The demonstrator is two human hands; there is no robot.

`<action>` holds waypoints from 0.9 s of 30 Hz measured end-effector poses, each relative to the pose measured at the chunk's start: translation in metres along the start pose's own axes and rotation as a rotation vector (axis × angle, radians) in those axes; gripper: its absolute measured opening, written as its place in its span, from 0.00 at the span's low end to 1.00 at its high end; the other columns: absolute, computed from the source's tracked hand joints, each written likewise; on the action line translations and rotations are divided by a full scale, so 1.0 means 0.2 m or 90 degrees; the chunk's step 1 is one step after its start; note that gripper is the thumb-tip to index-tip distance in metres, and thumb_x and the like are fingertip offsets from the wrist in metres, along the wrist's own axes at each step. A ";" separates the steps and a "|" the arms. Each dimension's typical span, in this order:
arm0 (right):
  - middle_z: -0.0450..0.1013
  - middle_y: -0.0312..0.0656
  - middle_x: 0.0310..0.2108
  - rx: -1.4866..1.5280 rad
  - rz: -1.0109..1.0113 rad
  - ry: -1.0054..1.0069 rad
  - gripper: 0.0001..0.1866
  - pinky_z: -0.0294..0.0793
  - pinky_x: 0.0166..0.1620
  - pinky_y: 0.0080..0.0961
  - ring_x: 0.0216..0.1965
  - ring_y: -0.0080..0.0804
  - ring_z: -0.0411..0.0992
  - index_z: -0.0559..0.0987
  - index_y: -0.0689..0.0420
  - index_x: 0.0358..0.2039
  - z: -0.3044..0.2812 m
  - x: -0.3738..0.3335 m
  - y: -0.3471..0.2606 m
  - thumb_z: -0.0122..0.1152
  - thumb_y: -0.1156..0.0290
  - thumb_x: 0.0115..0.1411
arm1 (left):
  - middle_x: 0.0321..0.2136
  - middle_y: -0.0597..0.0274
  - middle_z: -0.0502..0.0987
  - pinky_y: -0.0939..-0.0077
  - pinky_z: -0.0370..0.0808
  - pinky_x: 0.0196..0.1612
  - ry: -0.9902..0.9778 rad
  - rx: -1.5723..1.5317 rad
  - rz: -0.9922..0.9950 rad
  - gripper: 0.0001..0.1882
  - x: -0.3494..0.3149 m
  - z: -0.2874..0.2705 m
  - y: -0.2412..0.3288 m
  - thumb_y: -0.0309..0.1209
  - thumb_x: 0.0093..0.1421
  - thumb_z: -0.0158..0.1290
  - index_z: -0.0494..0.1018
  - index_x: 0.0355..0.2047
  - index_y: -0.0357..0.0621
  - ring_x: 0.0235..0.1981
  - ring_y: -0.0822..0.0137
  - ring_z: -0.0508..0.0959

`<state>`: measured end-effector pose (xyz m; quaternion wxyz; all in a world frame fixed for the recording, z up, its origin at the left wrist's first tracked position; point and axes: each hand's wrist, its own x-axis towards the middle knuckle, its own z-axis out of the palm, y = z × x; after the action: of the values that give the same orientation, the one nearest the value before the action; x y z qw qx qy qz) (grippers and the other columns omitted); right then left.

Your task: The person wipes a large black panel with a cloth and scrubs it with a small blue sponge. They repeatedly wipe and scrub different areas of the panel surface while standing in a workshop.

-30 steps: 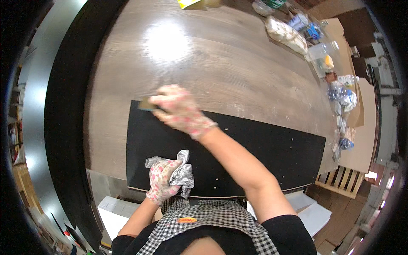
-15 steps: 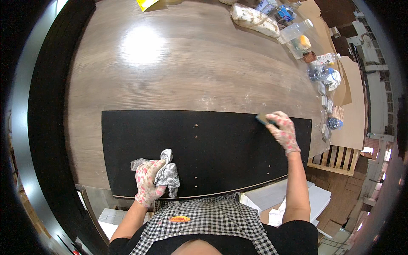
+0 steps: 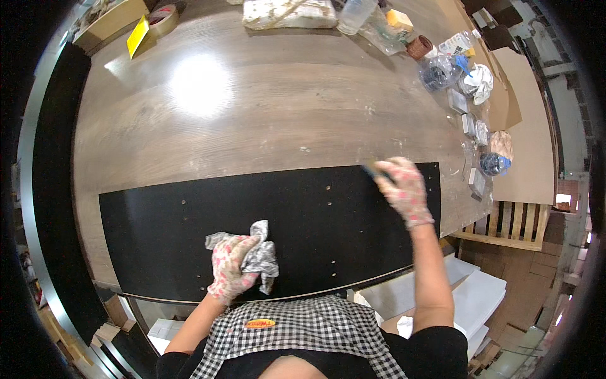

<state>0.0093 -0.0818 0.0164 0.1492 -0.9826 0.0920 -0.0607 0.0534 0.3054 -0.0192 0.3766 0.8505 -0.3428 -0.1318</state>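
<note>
A long black board [image 3: 284,227] with several small holes lies in front of me. My left hand [image 3: 231,268], in a white glove with pink spots, rests over the board toward its near edge. Its fingers are closed on a crumpled silvery-grey cloth [image 3: 260,259], which spreads out on both sides of the hand. At the board's far edge, near the right end, my right hand [image 3: 406,191] wears a matching glove. Thumb and fingers pinch a small sponge [image 3: 370,170], its outline smeared by motion. The palm hides part of it.
Around the board is a wood-grain table [image 3: 271,107]. Clear bottles [image 3: 442,71], a wrapped bundle [image 3: 290,14] and small boxes [image 3: 468,124] line its far and right sides. A tape roll [image 3: 165,20] lies far left. White panels [image 3: 476,297] are stacked at lower right.
The view has swung, so the board and table items appear farther left and the board looks tilted. Both hands are farther right along the board, still holding the cloth and the sponge.
</note>
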 end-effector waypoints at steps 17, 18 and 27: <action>0.74 0.46 0.39 -0.054 0.279 0.105 0.14 0.73 0.46 0.35 0.41 0.44 0.74 0.80 0.57 0.40 -0.26 -0.31 1.02 0.64 0.68 0.52 | 0.40 0.52 0.77 0.57 0.68 0.47 -0.017 -0.024 -0.027 0.41 0.14 0.24 0.16 0.67 0.50 0.46 0.75 0.46 0.41 0.41 0.51 0.75; 0.74 0.45 0.37 -0.023 0.269 0.124 0.14 0.73 0.45 0.35 0.41 0.44 0.74 0.80 0.58 0.40 -0.26 -0.31 1.02 0.64 0.69 0.52 | 0.40 0.52 0.77 0.57 0.68 0.47 -0.004 -0.024 -0.012 0.41 0.13 0.24 0.16 0.67 0.50 0.46 0.75 0.46 0.41 0.41 0.50 0.75; 0.71 0.47 0.36 0.073 0.232 0.127 0.14 0.73 0.40 0.37 0.37 0.45 0.73 0.78 0.60 0.37 -0.01 -0.17 0.37 0.65 0.69 0.51 | 0.43 0.50 0.75 0.57 0.68 0.50 -0.029 0.004 0.037 0.32 0.16 0.21 0.18 0.41 0.41 0.60 0.74 0.49 0.44 0.45 0.51 0.74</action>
<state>-0.0361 -0.1456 -0.0070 0.2033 -0.9290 0.2786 -0.1344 0.0389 0.2430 -0.0200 0.3696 0.8383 -0.3760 -0.1387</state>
